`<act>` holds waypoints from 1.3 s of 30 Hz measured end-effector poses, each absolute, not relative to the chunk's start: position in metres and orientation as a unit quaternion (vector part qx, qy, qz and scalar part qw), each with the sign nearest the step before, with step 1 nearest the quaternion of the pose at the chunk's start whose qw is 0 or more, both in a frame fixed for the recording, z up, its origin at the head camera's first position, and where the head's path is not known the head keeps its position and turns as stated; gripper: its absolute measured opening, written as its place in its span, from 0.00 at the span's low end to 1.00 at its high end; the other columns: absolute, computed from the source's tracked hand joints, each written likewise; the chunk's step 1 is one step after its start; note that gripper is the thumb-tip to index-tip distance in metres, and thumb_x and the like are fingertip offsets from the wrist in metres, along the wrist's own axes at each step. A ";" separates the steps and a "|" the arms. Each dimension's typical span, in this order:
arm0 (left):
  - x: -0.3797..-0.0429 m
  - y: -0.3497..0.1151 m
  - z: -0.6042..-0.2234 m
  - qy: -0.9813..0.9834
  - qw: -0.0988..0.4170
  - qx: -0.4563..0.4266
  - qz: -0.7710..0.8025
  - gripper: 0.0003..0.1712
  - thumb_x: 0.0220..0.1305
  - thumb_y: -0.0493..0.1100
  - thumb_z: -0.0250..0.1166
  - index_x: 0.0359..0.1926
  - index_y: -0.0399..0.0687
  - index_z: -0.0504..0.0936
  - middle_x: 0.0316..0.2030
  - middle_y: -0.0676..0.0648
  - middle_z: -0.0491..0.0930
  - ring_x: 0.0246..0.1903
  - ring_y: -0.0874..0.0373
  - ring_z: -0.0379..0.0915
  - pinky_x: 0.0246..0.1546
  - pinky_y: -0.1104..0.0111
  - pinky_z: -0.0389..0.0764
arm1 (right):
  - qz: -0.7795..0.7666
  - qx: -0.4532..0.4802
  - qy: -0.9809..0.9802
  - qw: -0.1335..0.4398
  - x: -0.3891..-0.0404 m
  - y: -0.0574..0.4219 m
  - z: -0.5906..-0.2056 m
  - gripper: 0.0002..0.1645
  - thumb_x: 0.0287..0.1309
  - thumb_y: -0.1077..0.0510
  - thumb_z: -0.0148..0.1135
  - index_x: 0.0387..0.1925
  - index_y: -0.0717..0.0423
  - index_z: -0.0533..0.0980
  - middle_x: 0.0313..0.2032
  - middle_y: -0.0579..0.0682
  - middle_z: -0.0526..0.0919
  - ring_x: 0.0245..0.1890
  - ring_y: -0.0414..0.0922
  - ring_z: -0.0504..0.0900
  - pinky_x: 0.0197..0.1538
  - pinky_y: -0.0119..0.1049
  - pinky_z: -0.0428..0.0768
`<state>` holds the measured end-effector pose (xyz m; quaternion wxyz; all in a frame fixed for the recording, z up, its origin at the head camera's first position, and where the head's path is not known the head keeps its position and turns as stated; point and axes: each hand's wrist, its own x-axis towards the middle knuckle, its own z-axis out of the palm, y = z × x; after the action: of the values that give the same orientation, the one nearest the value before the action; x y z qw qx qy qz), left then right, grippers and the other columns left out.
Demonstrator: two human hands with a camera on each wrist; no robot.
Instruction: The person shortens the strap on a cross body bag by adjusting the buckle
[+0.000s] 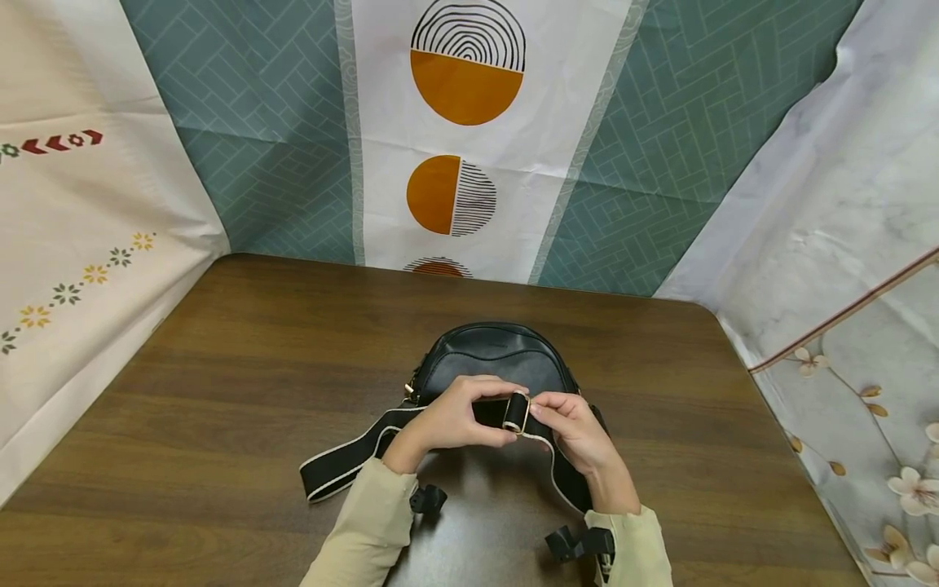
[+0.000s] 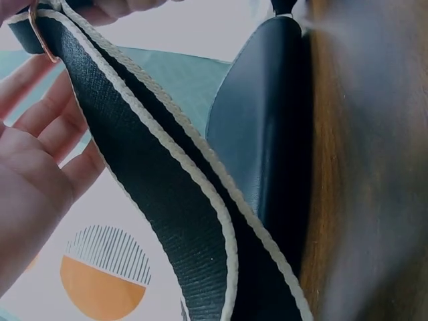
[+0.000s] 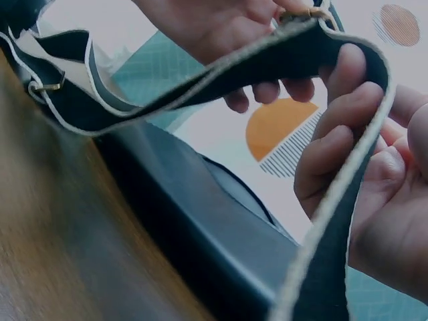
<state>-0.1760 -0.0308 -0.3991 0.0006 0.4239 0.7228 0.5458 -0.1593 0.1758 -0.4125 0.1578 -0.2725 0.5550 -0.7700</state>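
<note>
A black handbag (image 1: 499, 367) lies on the table behind both hands. Its wide black strap (image 2: 147, 167), edged in cream braid, is lifted in front of it. My left hand (image 1: 469, 414) holds the strap from the left, fingers above and thumb below, beside a gold-rimmed slider buckle (image 2: 41, 33) where the strap forms a small loop. From the other side, my right hand (image 1: 575, 428) pinches at the buckle's right edge. In the right wrist view, the right fingers (image 3: 338, 134) curl against the strap, which runs down past the palm.
Left of the bag, a slack fold of strap (image 1: 333, 473) lies on the brown wooden table (image 1: 220, 408). Patterned cloth (image 1: 286, 147) hangs behind the table, with pale cloths at both sides. A dark wrist mount (image 1: 429, 499) sits on each sleeve.
</note>
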 end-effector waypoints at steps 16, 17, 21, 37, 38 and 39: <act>-0.180 -0.032 -0.401 0.701 0.016 0.420 0.576 0.25 0.43 0.36 0.70 0.47 0.40 0.76 0.42 0.48 0.78 0.41 0.62 0.74 0.44 0.60 0.73 | -0.759 -0.244 0.586 0.144 -0.157 0.183 -0.412 0.18 0.60 0.71 0.47 0.31 0.52 0.81 0.26 0.42 0.81 0.25 0.35 0.74 0.22 0.24 0.72; -0.179 -0.032 -0.400 0.701 0.018 0.418 0.578 0.26 0.43 0.36 0.71 0.47 0.40 0.76 0.42 0.49 0.78 0.41 0.61 0.74 0.44 0.60 0.73 | -0.761 -0.244 0.584 0.146 -0.157 0.183 -0.412 0.18 0.60 0.71 0.47 0.31 0.52 0.81 0.26 0.42 0.81 0.24 0.35 0.74 0.21 0.24 0.72; -0.179 -0.032 -0.400 0.700 0.023 0.411 0.583 0.27 0.42 0.38 0.73 0.46 0.40 0.77 0.42 0.49 0.78 0.41 0.61 0.74 0.44 0.60 0.73 | -0.765 -0.249 0.574 0.151 -0.156 0.183 -0.411 0.18 0.60 0.70 0.47 0.31 0.52 0.81 0.25 0.42 0.80 0.21 0.35 0.73 0.20 0.24 0.72; -0.165 -0.027 -0.374 0.709 0.011 0.419 0.567 0.24 0.40 0.31 0.72 0.43 0.30 0.77 0.39 0.40 0.79 0.38 0.58 0.75 0.41 0.64 0.75 | -0.773 -0.270 0.553 0.154 -0.159 0.175 -0.408 0.15 0.61 0.68 0.48 0.32 0.53 0.81 0.26 0.43 0.80 0.18 0.34 0.73 0.21 0.23 0.72; -0.163 -0.028 -0.371 0.712 0.009 0.419 0.563 0.24 0.40 0.31 0.72 0.42 0.29 0.77 0.39 0.40 0.79 0.38 0.58 0.74 0.40 0.65 0.75 | -0.773 -0.266 0.555 0.155 -0.159 0.175 -0.409 0.15 0.61 0.68 0.48 0.32 0.53 0.81 0.26 0.43 0.80 0.19 0.34 0.73 0.21 0.24 0.72; -0.162 -0.028 -0.369 0.715 0.008 0.419 0.560 0.24 0.40 0.31 0.72 0.43 0.29 0.77 0.38 0.40 0.79 0.38 0.58 0.74 0.40 0.63 0.75 | -0.771 -0.262 0.559 0.156 -0.158 0.176 -0.409 0.15 0.61 0.68 0.48 0.32 0.53 0.81 0.26 0.43 0.81 0.20 0.34 0.74 0.21 0.24 0.72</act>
<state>-0.1621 -0.0284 -0.3689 0.0082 0.4188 0.7146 0.5602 -0.1585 0.1755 -0.4088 0.1561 -0.2620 0.5587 -0.7713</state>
